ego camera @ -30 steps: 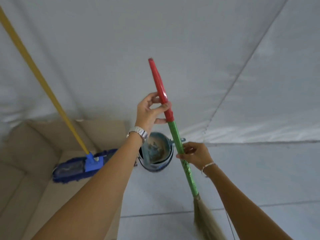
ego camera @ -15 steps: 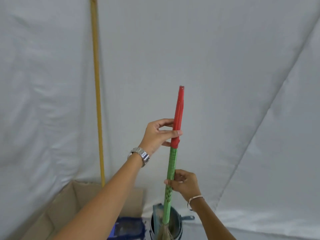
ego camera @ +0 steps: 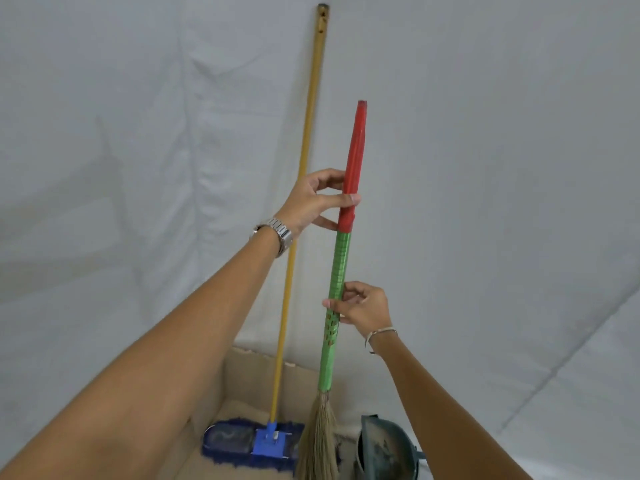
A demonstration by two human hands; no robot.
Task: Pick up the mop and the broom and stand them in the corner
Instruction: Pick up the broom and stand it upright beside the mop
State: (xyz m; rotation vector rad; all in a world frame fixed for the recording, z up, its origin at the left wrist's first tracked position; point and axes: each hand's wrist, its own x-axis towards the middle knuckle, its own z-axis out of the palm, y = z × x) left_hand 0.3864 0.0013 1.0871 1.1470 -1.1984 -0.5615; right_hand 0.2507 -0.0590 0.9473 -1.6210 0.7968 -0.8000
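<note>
Both hands (ego camera: pixel 313 199) gripping upright broom (ego camera: pixel 338 271); no writing legible.

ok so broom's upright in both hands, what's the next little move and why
Probably tip the broom back until its red top leans on the wall by the mop, then let go. The left hand and right hand hold it upright, bristles low beside the mop head.

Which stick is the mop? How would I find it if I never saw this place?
Look at the white cloth wall straight ahead, where one long stick leans with nobody touching it. That is the mop: follow its yellow pole down to a flat, fuzzy blue pad on the floor. The broom beside it is shorter, red and green with straw bristles, and both hands hold it.
</note>
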